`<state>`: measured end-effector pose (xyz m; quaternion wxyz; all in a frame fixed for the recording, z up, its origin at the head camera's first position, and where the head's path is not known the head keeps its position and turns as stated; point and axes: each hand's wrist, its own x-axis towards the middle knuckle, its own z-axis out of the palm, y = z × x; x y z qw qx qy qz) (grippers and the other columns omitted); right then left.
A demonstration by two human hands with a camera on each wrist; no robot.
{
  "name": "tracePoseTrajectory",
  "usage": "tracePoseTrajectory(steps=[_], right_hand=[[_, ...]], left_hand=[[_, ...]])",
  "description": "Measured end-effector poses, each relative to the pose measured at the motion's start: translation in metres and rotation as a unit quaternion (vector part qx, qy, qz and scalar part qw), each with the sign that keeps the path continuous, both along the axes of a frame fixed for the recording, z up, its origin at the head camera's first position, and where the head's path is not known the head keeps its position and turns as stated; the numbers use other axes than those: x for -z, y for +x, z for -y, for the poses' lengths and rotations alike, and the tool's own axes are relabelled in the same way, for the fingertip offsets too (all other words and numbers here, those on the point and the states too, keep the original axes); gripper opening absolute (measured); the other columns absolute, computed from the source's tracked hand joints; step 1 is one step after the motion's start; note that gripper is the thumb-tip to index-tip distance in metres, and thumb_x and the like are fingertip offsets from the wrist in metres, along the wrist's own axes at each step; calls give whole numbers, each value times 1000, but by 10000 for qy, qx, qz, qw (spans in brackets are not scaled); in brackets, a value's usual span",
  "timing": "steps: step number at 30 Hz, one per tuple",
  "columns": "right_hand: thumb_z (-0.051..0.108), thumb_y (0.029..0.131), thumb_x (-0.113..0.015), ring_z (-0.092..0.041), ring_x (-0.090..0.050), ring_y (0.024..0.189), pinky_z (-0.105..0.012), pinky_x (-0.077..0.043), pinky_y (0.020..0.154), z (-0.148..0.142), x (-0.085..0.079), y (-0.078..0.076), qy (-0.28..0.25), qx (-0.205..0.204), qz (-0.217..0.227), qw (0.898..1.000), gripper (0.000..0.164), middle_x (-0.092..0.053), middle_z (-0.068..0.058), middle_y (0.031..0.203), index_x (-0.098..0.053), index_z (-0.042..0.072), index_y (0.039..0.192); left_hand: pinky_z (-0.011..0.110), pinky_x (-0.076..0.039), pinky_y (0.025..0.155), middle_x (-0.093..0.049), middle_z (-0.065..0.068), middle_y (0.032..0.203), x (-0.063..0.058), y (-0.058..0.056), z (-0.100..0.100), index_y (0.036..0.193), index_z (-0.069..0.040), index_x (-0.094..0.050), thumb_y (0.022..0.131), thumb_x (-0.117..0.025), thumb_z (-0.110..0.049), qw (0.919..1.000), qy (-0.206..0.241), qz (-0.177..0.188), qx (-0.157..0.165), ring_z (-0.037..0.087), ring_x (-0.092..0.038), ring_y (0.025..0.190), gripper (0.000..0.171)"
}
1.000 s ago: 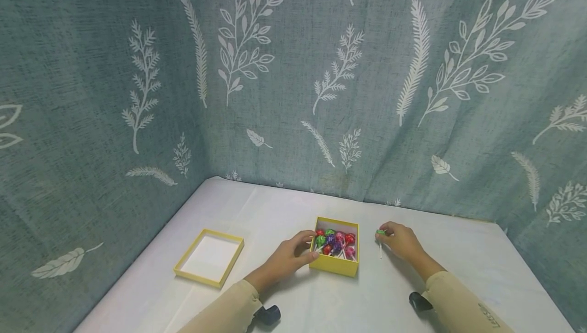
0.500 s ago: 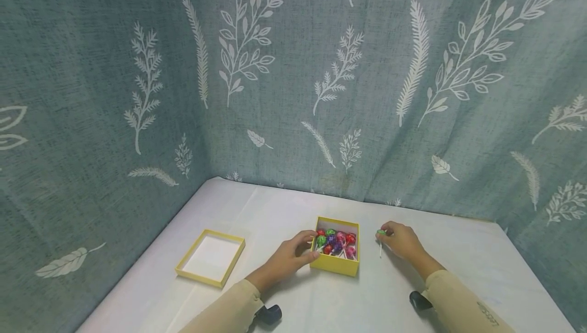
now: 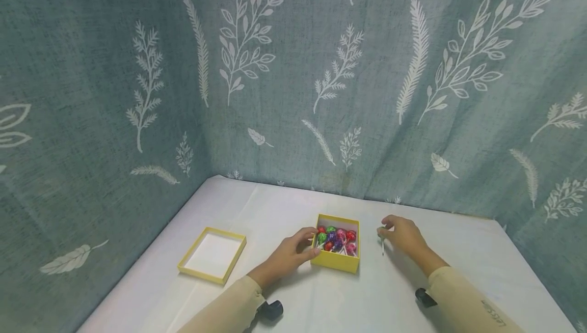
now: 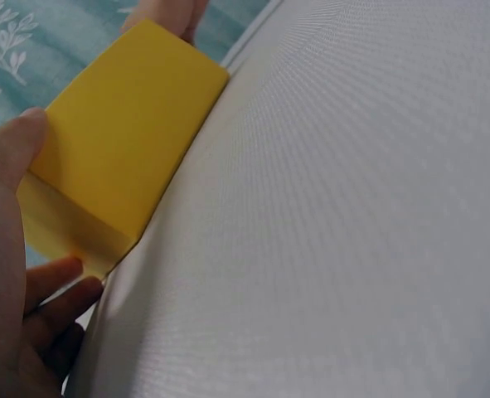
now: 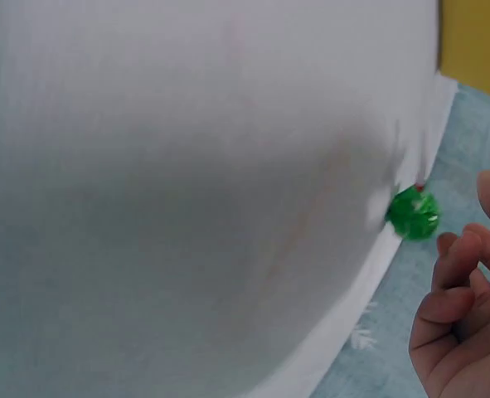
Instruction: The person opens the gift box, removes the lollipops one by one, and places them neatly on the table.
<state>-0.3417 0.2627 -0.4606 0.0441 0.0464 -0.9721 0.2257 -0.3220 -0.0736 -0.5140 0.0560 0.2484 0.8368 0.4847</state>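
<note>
A yellow box [image 3: 337, 261] stands on the white table, full of wrapped lollipops [image 3: 338, 239] in red, green, purple and pink. My left hand [image 3: 289, 255] holds the box at its left side, with the thumb by the near corner and fingertips at the left wall. In the left wrist view the thumb lies against the box [image 4: 128, 116]. Right of the box is a single green lollipop [image 5: 414, 214], its white stick pointing towards me in the head view. My right hand [image 3: 403, 236] is just beside it, thumb and forefinger spread apart, not gripping it.
The yellow-rimmed box lid [image 3: 212, 255] lies on the left of the table, its white inside facing up. A blue-green curtain [image 3: 293, 93] with white leaf prints hangs behind and to the left. Between the box and the right hand is bare tabletop [image 3: 367, 282].
My right hand has let go of the green lollipop, its fingers parting and lifting slightly away from it. The left hand stays at the box.
</note>
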Motion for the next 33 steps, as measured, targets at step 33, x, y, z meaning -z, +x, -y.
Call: tracePoseTrajectory(steps=[33], right_hand=[[31,91,-69,-16,-62,84,-43,-53,76,97,-15,16,-316,-476,-300,9979,21,-68,7,91,-71,17,107]], left_hand=[[54,-37,105,-50,0,143,-3,3,0,144,-26,-44,94,-59,-49,10000,-54,49,-61,28,-49,129,57]])
